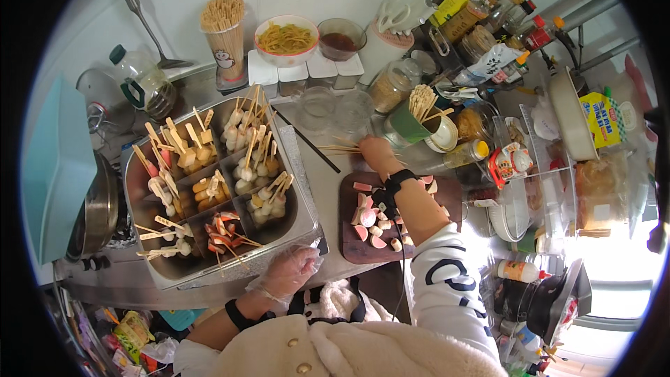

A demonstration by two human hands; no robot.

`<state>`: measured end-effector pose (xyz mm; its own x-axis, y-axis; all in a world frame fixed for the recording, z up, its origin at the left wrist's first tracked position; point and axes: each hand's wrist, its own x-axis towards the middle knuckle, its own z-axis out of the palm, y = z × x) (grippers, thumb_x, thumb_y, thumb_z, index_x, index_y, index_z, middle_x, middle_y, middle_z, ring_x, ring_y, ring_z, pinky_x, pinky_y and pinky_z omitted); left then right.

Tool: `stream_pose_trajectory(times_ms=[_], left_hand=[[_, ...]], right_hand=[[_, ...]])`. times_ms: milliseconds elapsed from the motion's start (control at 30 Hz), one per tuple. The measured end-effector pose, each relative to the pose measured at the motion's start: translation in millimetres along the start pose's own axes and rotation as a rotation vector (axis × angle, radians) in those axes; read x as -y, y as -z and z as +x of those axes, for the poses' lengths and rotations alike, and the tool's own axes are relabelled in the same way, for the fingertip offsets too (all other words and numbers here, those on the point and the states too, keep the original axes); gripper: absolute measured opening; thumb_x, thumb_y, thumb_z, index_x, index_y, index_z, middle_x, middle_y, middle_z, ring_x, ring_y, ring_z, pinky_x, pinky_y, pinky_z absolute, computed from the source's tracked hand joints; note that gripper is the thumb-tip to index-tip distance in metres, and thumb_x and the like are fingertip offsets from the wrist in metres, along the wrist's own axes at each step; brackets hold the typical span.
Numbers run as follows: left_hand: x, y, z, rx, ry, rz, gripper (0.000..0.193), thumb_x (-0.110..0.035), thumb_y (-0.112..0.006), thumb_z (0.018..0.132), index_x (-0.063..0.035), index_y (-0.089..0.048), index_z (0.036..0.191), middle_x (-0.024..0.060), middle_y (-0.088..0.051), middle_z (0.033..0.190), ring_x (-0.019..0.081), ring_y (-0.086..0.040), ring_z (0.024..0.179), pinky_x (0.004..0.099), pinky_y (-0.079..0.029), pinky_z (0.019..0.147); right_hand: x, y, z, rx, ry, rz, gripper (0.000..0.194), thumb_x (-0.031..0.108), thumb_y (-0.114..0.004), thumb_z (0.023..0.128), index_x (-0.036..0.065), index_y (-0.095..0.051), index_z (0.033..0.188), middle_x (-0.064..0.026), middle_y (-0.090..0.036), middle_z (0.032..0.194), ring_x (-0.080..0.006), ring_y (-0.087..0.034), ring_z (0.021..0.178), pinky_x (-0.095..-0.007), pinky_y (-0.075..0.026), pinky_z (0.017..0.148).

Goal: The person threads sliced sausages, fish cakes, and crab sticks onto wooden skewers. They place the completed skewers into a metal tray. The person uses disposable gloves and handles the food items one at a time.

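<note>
My right hand (378,154), bare, is over a few thin bamboo skewers (337,148) on the steel counter, touching them. Its fingertips are hidden, so a firm grip cannot be told. Below my right forearm lies a dark wooden cutting board (349,254) with cut pink-and-white pieces (368,218), partly covered by the arm. My left hand (292,270), in a clear plastic glove, is curled at the counter's front edge, beside the tray's near corner, with nothing visible in it. The divided steel tray (309,220) holds skewered balls (267,209), tofu-like cubes (196,156) and red-and-white sticks (222,233).
A black stick (306,140) lies by the tray. Behind are a cup of bamboo skewers (225,36), a noodle bowl (287,42), a sauce bowl (341,39) and a glass jar (390,86). A green container (411,123) of flat sticks stands near my right hand.
</note>
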<state>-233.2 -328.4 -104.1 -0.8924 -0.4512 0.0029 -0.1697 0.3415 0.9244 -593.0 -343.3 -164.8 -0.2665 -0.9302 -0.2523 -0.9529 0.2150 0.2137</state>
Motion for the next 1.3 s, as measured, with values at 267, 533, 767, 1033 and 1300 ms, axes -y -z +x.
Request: stream_pose_trajectory(times_ms=[267,533,767,1033,1300], left_hand=[[-22,-17,7,0.125,0.47,-0.679,0.019,-0.014,-0.057,0.086,-0.0018,-0.058,0.1,0.0029,-0.059,0.084,0.0118,-0.055,0.072,0.0265,-0.049,0.064],[-86,-74,58,0.482,0.567,-1.425,0.046,-0.037,-0.045,0.092,0.0022,-0.049,0.116,0.0138,-0.056,0.114,0.0228,-0.055,0.104,0.0318,-0.043,0.091],[-126,-167,33,0.341,0.714,-1.29,0.02,-0.023,-0.054,0.09,-0.0034,-0.056,0.087,0.0104,-0.063,0.087,0.0234,-0.062,0.086,0.0343,-0.05,0.081],[-145,-201,37,0.541,0.733,-1.042,0.028,-0.024,-0.053,0.091,0.0014,-0.056,0.101,0.0135,-0.062,0.096,0.021,-0.062,0.092,0.0318,-0.049,0.085],[-132,-188,31,0.55,0.482,-0.642,0.024,-0.019,-0.056,0.089,0.0037,-0.06,0.096,0.0088,-0.063,0.089,0.0142,-0.06,0.079,0.0251,-0.049,0.071]], right_hand=[[-15,54,-79,-0.401,0.014,0.212,0.016,0.003,-0.053,0.074,0.006,-0.055,0.09,-0.011,-0.056,0.093,-0.0291,-0.059,0.083,-0.0364,-0.05,0.066],[49,81,-280,-0.658,0.417,0.498,0.028,0.012,-0.059,0.064,0.003,-0.061,0.091,-0.0096,-0.053,0.091,-0.025,-0.055,0.081,-0.0336,-0.049,0.064],[98,55,-407,-0.713,-0.2,1.132,0.027,-0.005,-0.056,0.076,-0.002,-0.056,0.102,-0.0148,-0.055,0.106,-0.0278,-0.057,0.092,-0.0343,-0.048,0.078],[123,16,-414,0.147,-0.279,2.9,0.023,0.022,-0.048,0.094,0.001,-0.058,0.095,-0.0025,-0.058,0.07,-0.011,-0.054,0.062,-0.0234,-0.045,0.06],[127,5,-426,0.281,-0.269,2.945,0.029,0.023,-0.046,0.095,-0.002,-0.058,0.101,0.0,-0.049,0.059,-0.009,-0.044,0.05,-0.0222,-0.037,0.048]])
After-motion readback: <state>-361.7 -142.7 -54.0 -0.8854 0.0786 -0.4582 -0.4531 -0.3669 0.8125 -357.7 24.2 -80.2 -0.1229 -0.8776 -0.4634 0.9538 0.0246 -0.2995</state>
